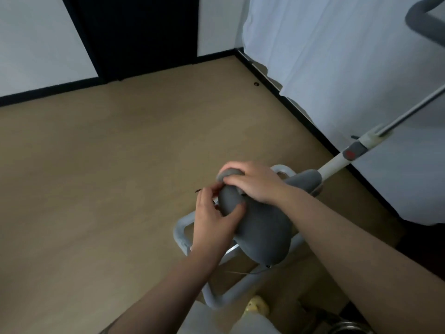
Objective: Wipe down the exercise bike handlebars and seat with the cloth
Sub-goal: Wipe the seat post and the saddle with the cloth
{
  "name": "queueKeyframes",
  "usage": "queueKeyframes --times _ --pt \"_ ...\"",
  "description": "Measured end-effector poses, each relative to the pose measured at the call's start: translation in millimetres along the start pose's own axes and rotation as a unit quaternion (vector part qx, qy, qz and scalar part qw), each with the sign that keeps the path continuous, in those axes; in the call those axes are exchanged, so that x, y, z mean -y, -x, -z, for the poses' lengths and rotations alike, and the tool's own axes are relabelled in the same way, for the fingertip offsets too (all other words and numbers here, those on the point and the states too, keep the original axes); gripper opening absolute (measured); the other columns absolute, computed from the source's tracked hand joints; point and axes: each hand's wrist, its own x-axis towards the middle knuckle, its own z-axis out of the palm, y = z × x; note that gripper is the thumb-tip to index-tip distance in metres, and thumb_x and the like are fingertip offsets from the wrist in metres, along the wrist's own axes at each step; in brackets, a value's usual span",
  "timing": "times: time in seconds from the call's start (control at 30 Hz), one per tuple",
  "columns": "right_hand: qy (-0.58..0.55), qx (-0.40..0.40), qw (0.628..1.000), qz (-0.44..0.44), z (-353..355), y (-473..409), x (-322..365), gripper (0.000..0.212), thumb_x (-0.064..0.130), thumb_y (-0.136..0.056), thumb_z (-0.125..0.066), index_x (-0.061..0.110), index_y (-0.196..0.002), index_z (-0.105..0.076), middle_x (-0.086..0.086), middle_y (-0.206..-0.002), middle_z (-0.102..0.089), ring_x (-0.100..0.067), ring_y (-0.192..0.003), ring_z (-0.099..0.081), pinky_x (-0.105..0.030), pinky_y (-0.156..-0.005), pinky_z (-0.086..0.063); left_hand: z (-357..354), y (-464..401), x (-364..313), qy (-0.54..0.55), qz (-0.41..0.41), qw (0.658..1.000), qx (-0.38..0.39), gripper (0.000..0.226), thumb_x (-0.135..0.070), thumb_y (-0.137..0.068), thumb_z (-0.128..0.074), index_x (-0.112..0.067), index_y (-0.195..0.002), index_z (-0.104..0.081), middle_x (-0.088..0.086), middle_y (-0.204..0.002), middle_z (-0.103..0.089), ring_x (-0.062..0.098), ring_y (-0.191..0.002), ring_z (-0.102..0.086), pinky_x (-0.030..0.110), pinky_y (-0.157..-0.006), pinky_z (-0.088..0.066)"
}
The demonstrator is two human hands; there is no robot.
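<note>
Gripping the narrow nose of the grey seat (pixel 262 227), both hands work at its far end. The right hand (pixel 252 180) curls over the very tip, pressing what looks like a small grey cloth (pixel 227 174) against it; the wad is mostly hidden under the fingers. The left hand (pixel 214 220) steadies the nose from the side, thumb hooked round it and fingertips pinching something dark and thin that I cannot identify. From the nose the seat's long axis runs back toward the person, widening to the broad rear just below the right forearm. Any wiping stroke would likely follow that axis, with the right hand better placed. The handlebars (pixel 423 27) stand well apart, upper right.
</note>
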Motion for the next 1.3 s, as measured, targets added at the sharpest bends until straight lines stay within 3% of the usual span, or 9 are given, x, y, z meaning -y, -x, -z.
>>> queueKeyframes --times 0.17,0.27,0.47,0.6,0.8,0.9,1.03,1.17,1.3 --pt "0.001 -0.012 1.000 -0.003 15 16 -17 0.028 0.034 -0.093 -0.058 0.026 -0.120 -0.062 0.006 -0.113 -0.065 -0.008 -0.104 -0.057 -0.030 -0.089 -0.043 10 -9 4 -0.022 -0.003 0.999 0.038 0.054 -0.036 -0.071 -0.082 -0.034 -0.114 -0.050 -0.011 -0.118 -0.056 0.002 -0.107 -0.055 0.019 -0.082 -0.047" --pt "0.043 -0.056 0.997 -0.029 13 18 -20 0.026 0.035 -0.094 -0.054 0.019 -0.111 -0.064 -0.002 -0.104 -0.067 -0.019 -0.099 -0.059 -0.034 -0.082 -0.043 19 -17 6 -0.033 -0.011 0.998 0.059 0.036 -0.029 -0.079 -0.078 -0.040 -0.105 -0.055 -0.011 -0.112 -0.061 0.003 -0.103 -0.058 0.017 -0.080 -0.045" --pt "0.104 -0.109 0.983 0.109 -29 20 12 0.021 0.036 -0.094 -0.050 0.028 -0.108 -0.063 0.005 -0.097 -0.067 -0.014 -0.089 -0.059 -0.038 -0.078 -0.049 31 -29 4 0.088 0.066 0.994 -0.011 0.014 -0.013 -0.099 -0.047 -0.011 -0.091 -0.059 0.003 -0.093 -0.068 0.011 -0.084 -0.066 0.025 -0.073 -0.048" --pt "0.102 -0.162 0.966 0.175 -45 52 -5 0.036 0.034 -0.093 -0.052 0.029 -0.128 -0.057 0.011 -0.126 -0.060 -0.005 -0.115 -0.053 -0.026 -0.099 -0.044 30 -34 2 0.077 0.058 0.995 0.007 0.017 -0.014 -0.099 -0.045 -0.011 -0.095 -0.062 0.010 -0.097 -0.067 0.025 -0.091 -0.064 0.041 -0.081 -0.054" --pt "0.007 -0.274 0.958 0.081 -63 105 -33 0.043 0.036 -0.094 -0.049 0.033 -0.137 -0.049 0.017 -0.143 -0.045 -0.003 -0.132 -0.041 -0.036 -0.106 -0.043 21 -24 -5 0.006 -0.013 0.995 0.097 0.022 -0.015 -0.099 -0.046 -0.021 -0.109 -0.065 -0.012 -0.101 -0.066 -0.009 -0.090 -0.058 0.007 -0.073 -0.042" --pt "-0.011 -0.330 0.943 0.048 -88 128 -32 0.043 0.038 -0.095 -0.048 0.035 -0.138 -0.046 0.019 -0.146 -0.041 -0.004 -0.136 -0.037 -0.042 -0.106 -0.043 20 -25 -3 -0.005 -0.032 0.994 0.108 0.026 -0.012 -0.099 -0.045 -0.019 -0.115 -0.065 -0.014 -0.106 -0.065 -0.015 -0.092 -0.055 0.000 -0.072 -0.038" --pt "-0.017 -0.402 0.916 0.007 -102 110 -11 0.038 0.035 -0.097 -0.047 0.028 -0.133 -0.053 0.012 -0.142 -0.048 -0.006 -0.132 -0.041 -0.047 -0.103 -0.044 18 -24 1 0.002 -0.040 0.994 0.104 0.029 -0.010 -0.099 -0.045 -0.020 -0.116 -0.065 -0.014 -0.109 -0.066 -0.010 -0.098 -0.056 0.002 -0.077 -0.039" --pt "-0.033 -0.399 0.916 0.019 -98 106 -17 0.038 0.036 -0.098 -0.047 0.029 -0.135 -0.051 0.017 -0.142 -0.046 -0.001 -0.132 -0.040 -0.042 -0.105 -0.043 19 -29 2 0.005 -0.042 0.994 0.098 0.028 -0.015 -0.096 -0.045 -0.022 -0.111 -0.069 -0.015 -0.106 -0.068 -0.006 -0.099 -0.058 0.017 -0.082 -0.042" --pt "-0.165 -0.484 0.859 -0.028 -120 124 -23 0.039 0.035 -0.098 -0.045 0.032 -0.137 -0.046 0.015 -0.146 -0.042 -0.006 -0.137 -0.037 -0.043 -0.104 -0.045 24 -29 4 -0.014 -0.053 0.991 0.119 0.036 -0.024 -0.091 -0.044 -0.022 -0.117 -0.068 -0.012 -0.115 -0.068 0.001 -0.110 -0.057 0.020 -0.093 -0.043"
